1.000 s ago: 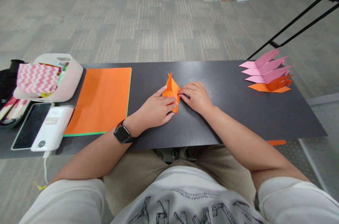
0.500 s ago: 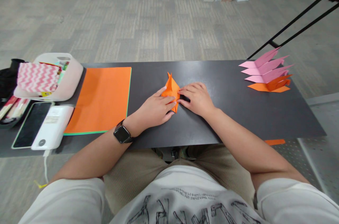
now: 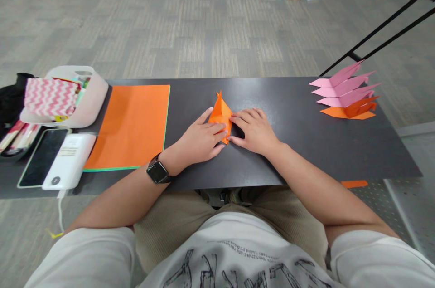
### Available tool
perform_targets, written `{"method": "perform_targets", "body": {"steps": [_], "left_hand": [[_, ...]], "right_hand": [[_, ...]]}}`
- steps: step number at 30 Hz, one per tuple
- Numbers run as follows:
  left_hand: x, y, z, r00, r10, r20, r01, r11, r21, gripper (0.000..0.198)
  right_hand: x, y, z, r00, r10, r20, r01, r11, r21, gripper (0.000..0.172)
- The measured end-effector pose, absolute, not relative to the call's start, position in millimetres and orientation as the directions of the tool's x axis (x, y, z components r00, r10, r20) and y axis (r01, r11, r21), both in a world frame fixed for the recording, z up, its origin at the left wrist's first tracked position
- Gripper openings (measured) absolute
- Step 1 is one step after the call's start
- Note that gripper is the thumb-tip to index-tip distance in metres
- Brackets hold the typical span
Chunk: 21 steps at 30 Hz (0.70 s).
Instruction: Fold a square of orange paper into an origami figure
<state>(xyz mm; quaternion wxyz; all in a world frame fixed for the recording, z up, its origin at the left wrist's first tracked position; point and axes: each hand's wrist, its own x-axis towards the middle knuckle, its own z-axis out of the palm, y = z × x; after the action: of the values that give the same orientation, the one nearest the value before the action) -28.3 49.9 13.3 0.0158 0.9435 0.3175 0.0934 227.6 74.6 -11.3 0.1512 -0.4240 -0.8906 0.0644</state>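
A folded orange origami piece (image 3: 219, 113) lies on the dark table, with two narrow points at its far end. My left hand (image 3: 200, 139) is laid palm down over its left and near part, fingers stretched and spread, pressing on the paper. At the piece's right edge, my right hand (image 3: 255, 130) touches with its fingertips. Its thumb is apart from the index finger and reaches the near tip of the piece. Part of the paper is hidden under my left fingers.
Several folded paper birds, pink ones (image 3: 343, 90) and an orange one (image 3: 353, 109), stand at the right. Orange sheets (image 3: 132, 124) lie left, beside a white power bank (image 3: 68, 161), a phone (image 3: 44, 156) and a white basket (image 3: 97, 97). An orange strip (image 3: 354, 184) shows at the near edge.
My right thumb has slid along the paper's edge towards its near tip, widening the gap to the index finger. My left hand stays on the paper. The view has shifted slightly.
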Motion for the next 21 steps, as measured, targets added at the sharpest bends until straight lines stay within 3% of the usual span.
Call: {"method": "perform_targets", "body": {"steps": [15,18,21], "left_hand": [[-29.7,51.1,11.7,0.787,0.596,0.162,0.591,-0.802,0.082,0.038],[-29.2,50.2,11.3,0.79,0.591,0.161,0.588,-0.806,0.076,0.039],[-28.0,48.5,10.8,0.784,0.596,0.172,0.594,-0.802,0.069,0.041]], "right_hand": [[231.9,68.4,-6.0,-0.647,0.747,0.151,0.708,0.662,-0.244,0.084],[237.3,73.4,-5.2,-0.645,0.746,0.169,0.69,0.663,-0.292,0.077],[241.6,79.5,-6.9,-0.643,0.733,0.222,0.657,0.677,-0.332,0.055]]}}
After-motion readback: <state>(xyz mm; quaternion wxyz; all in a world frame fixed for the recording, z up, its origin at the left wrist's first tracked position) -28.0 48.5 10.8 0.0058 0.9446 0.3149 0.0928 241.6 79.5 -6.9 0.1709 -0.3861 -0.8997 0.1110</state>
